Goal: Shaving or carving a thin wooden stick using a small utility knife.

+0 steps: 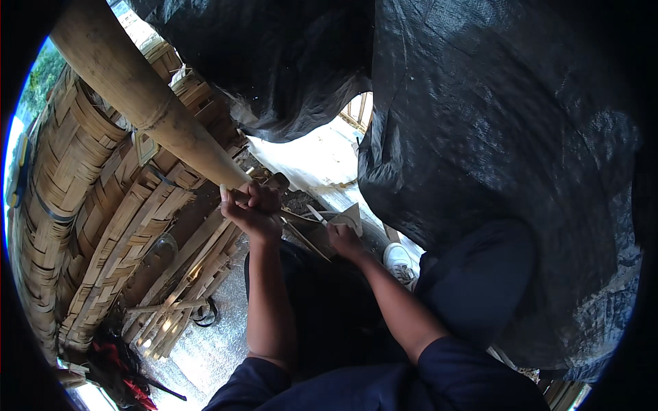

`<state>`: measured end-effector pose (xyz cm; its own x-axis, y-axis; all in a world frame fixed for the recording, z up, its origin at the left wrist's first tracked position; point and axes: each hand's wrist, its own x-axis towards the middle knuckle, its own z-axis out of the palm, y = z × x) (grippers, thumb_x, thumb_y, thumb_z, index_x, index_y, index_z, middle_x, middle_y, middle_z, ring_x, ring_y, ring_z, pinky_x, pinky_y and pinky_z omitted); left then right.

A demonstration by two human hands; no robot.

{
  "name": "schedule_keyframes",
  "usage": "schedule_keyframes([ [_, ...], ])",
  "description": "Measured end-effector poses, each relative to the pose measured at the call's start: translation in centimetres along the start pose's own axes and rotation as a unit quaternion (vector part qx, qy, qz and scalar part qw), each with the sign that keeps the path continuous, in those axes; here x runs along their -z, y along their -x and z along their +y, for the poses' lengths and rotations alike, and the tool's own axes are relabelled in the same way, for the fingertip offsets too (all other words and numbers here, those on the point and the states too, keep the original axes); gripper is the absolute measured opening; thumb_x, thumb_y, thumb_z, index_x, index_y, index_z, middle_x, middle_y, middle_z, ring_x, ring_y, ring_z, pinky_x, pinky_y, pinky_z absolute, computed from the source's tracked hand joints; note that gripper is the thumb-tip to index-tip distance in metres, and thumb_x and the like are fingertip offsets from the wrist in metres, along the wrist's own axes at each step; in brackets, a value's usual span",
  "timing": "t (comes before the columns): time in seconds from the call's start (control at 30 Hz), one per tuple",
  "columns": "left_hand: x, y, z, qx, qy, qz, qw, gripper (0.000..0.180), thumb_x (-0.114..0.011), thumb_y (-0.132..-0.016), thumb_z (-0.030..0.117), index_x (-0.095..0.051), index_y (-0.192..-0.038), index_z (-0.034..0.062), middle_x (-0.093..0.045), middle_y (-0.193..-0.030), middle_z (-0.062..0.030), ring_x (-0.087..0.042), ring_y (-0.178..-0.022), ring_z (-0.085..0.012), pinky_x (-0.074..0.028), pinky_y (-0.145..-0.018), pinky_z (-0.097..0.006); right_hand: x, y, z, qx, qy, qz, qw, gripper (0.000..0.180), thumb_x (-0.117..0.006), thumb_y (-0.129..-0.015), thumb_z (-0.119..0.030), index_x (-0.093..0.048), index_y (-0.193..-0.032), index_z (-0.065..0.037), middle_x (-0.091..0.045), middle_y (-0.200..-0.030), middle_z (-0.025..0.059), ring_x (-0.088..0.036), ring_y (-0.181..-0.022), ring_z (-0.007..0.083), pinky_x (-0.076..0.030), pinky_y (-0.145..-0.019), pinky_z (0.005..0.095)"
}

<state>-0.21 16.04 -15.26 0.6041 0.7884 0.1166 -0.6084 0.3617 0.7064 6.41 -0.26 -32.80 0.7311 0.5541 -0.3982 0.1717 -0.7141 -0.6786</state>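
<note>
Several rolls of woven bamboo matting [72, 164] stand along the left, one bound by a dark band [53, 214]; below them lies a red and dark bundle [113, 370]. Just right of the rolls, a small yellow-edged piece [145, 147] sits by the matting, too small to tell whether it bears writing. A thick bamboo pole [140, 92] slants down from the upper left, its lower end near the left hand [253, 214], and crowds the room on that side. Under it, split bamboo strips [181, 294] lie in a loose pile over a silvery ground sheet [212, 342], beside a dark loop [206, 313]. The left hand is closed in a fist round a dark rod [277, 181], and a thin strip [299, 218] runs from beside this fist toward the right hand [346, 241]. Beyond them, pale, bright ground [315, 156] opens between hanging edges. The right hand is closed on a pale slim piece [316, 214], whose tip points up and left; just beside it stands a flat, pointed piece [351, 216]. Farther right is a white shoe [397, 259], then wrinkled black sheeting [493, 130] that walls off the right side.
</note>
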Motion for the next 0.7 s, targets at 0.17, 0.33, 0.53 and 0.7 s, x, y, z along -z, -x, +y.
schedule_keyframes([
  [0.17, -0.1, -0.2, 0.0, -0.003, -0.009, -0.004, 1.0, 0.058, -0.026, -0.085, 0.065, -0.023, -0.052, 0.0168, -0.015, -0.043, 0.0051, -0.012, -0.037, -0.0097, -0.01, -0.037, -0.028, -0.7, -0.5, -0.4, 0.125, -0.136, 0.007, 0.983, 0.047, -0.039, -0.094, -0.037, -0.062, -0.085, 0.002, -0.063, -0.085, 0.0264, -0.062, -0.089, 0.0403, -0.045, -0.076, 0.0448],
  [0.33, -0.3, -0.2, -0.5, -0.003, -0.013, -0.019, 1.0, 0.058, -0.029, -0.084, 0.064, -0.025, -0.052, 0.0169, -0.015, -0.044, 0.0056, -0.011, -0.038, -0.0098, -0.01, -0.039, -0.028, -2.2, -1.0, 5.0, -0.013, 0.024, 0.057, 0.998, 0.043, -0.04, -0.094, -0.034, -0.061, -0.085, 0.003, -0.062, -0.084, 0.027, -0.062, -0.088, 0.0404, -0.046, -0.075, 0.0448],
  [0.53, 0.0, 0.0, 0.1, 0.014, -0.011, -0.016, 1.0, 0.059, -0.028, -0.085, 0.065, -0.024, -0.051, 0.017, -0.015, -0.044, 0.0056, -0.01, -0.038, -0.01, -0.01, -0.039, -0.029, 1.4, 0.1, -3.2, 0.146, -0.151, -0.068, 0.975, 0.043, -0.041, -0.094, -0.035, -0.062, -0.09, 0.003, -0.063, -0.09, 0.0262, -0.06, -0.095, 0.0407, -0.044, -0.083, 0.047],
  [0.7, -1.0, -0.1, -0.5, -0.012, -0.012, -0.022, 1.0, 0.058, -0.028, -0.086, 0.064, -0.025, -0.051, 0.0169, -0.015, -0.044, 0.005, -0.01, -0.038, -0.0099, -0.009, -0.038, -0.028, -0.9, -4.1, 7.9, -0.001, -0.008, 0.042, 0.999, 0.048, -0.038, -0.094, -0.039, -0.061, -0.093, 0.002, -0.062, -0.092, 0.0274, -0.058, -0.096, 0.0426, -0.043, -0.085, 0.0486],
])
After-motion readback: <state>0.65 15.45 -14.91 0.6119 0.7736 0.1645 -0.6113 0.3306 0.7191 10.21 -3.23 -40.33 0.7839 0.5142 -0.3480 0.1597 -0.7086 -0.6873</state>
